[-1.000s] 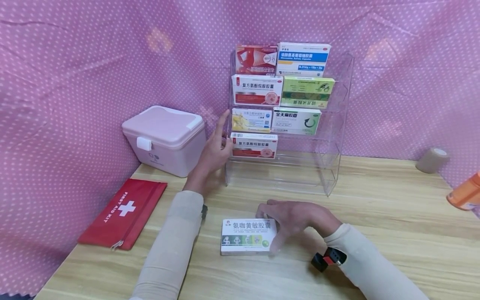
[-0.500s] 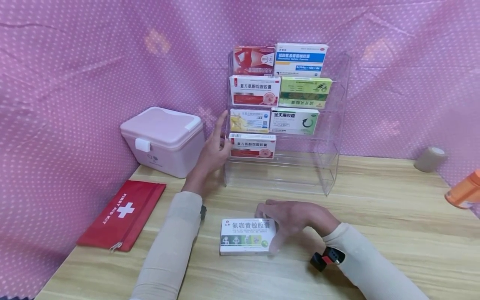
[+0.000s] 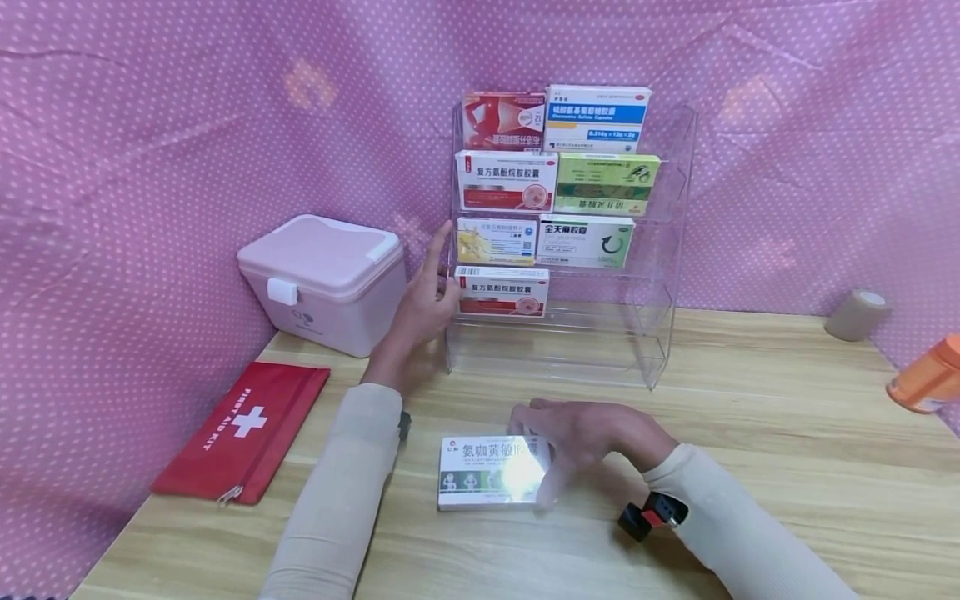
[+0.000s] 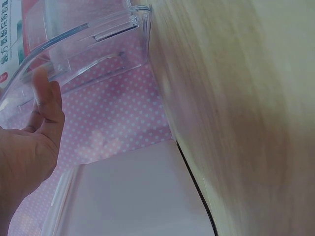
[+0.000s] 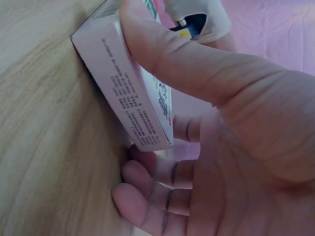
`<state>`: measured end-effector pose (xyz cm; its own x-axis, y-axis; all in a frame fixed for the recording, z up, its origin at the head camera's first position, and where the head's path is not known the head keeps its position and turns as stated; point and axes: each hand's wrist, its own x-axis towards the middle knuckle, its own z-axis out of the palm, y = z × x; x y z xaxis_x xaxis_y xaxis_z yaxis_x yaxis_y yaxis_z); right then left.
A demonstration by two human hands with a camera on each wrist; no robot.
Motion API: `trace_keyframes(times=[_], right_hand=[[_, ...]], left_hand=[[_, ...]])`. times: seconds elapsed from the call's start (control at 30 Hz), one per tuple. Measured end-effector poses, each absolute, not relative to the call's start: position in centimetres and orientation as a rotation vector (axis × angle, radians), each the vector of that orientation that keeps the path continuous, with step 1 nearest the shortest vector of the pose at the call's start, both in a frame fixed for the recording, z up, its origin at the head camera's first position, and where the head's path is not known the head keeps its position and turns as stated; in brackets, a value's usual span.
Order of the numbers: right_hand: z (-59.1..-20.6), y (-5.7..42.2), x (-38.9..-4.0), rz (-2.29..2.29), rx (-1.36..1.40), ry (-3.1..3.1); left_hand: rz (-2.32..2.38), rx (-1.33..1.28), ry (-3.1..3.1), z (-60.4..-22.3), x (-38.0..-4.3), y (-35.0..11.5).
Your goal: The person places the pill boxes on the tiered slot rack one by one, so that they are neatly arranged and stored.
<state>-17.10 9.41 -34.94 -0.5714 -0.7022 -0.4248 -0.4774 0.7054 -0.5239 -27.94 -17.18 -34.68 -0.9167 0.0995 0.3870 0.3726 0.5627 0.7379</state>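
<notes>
A white medicine box (image 3: 472,475) with a green picture band lies in front of me on the wooden table. My right hand (image 3: 588,437) grips its right end, thumb on the near side and fingers at the far side. In the right wrist view the thumb presses the edge of the medicine box (image 5: 125,93), and several fingertips come close to the table. My left hand (image 3: 423,304) is at the left side of a clear acrylic display rack (image 3: 562,367), index finger straight up along its edge. The left wrist view shows that hand (image 4: 37,132) right at the clear side panel.
Several medicine boxes stand on the rack's tiers, among them a red-and-white box (image 3: 502,293) at lower left. A pale lidded case (image 3: 322,283) and a red first aid pouch (image 3: 243,433) lie left. A beige roll (image 3: 857,317) and an orange bottle (image 3: 930,375) are right.
The head view has shifted slightly, and a bright glare now covers part of the gripped medicine box. Both hands keep their places at the box and the rack.
</notes>
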Motion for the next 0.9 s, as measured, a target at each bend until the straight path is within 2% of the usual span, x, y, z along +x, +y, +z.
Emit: trace_keyframes(times=[0.63, 0.9], right_hand=[[-34.4, 10.2, -18.7, -0.702, -1.181, 2.398], [-32.0, 12.4, -19.7, -0.821, -1.196, 2.614]], left_hand=[[-1.293, -0.405, -2.493, -34.6, -28.0, -17.3], [-1.296, -0.409, -2.492, -34.6, -27.9, -17.3]])
